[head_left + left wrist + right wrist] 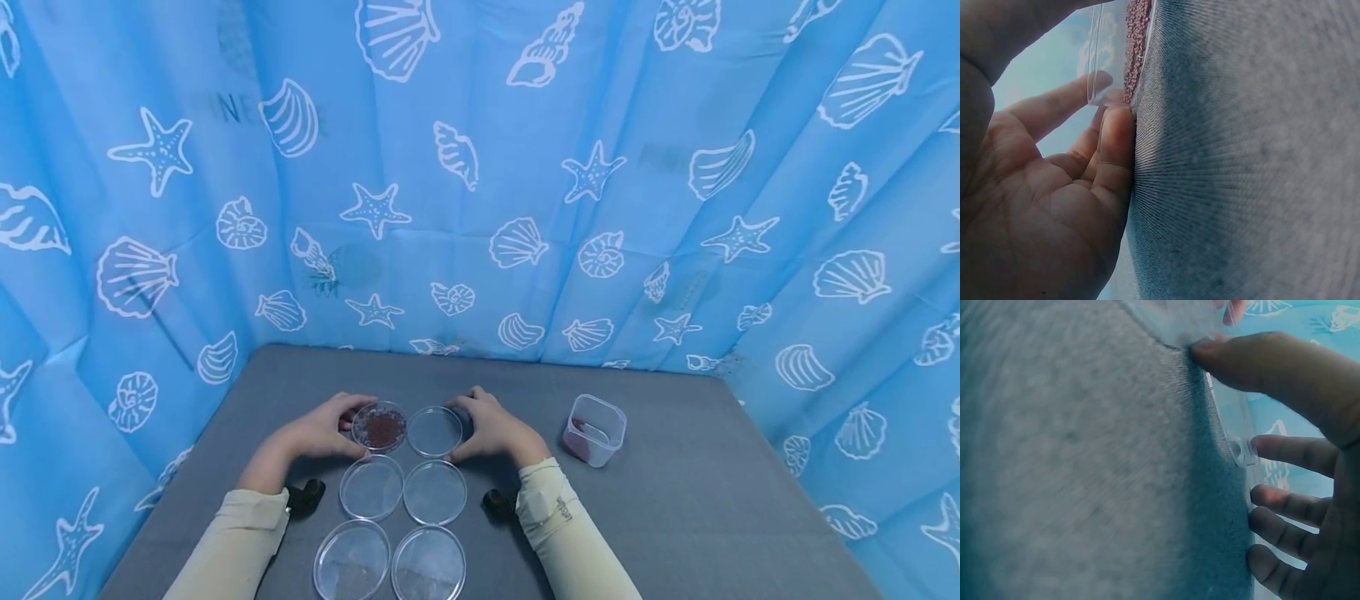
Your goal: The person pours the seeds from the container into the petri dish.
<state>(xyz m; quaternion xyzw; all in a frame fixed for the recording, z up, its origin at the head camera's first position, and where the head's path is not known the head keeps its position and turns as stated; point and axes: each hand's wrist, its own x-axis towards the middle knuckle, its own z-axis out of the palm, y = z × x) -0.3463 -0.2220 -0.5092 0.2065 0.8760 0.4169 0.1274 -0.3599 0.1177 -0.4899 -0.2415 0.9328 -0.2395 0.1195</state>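
Clear round petri dishes stand in two columns on the grey table. In the head view, my left hand (324, 429) holds the far left dish (380, 427) by its side, thumb near and fingers beyond. Reddish-brown grains (1137, 47) form a layer in it, seen from the side in the left wrist view. My right hand (493, 429) spans the far right dish (435, 432), which shows no grains. In the right wrist view its thumb and index finger are at the rim of that clear dish (1227, 412), and the other fingers rest lower, by the cloth.
Nearer me are the middle dishes (371, 488) and the front dishes (428, 565), all clear. A square plastic tub (611, 421) to the right holds reddish stuff and a small scoop-like piece. Behind the grey table (697, 492) hangs a blue seashell curtain (480, 208).
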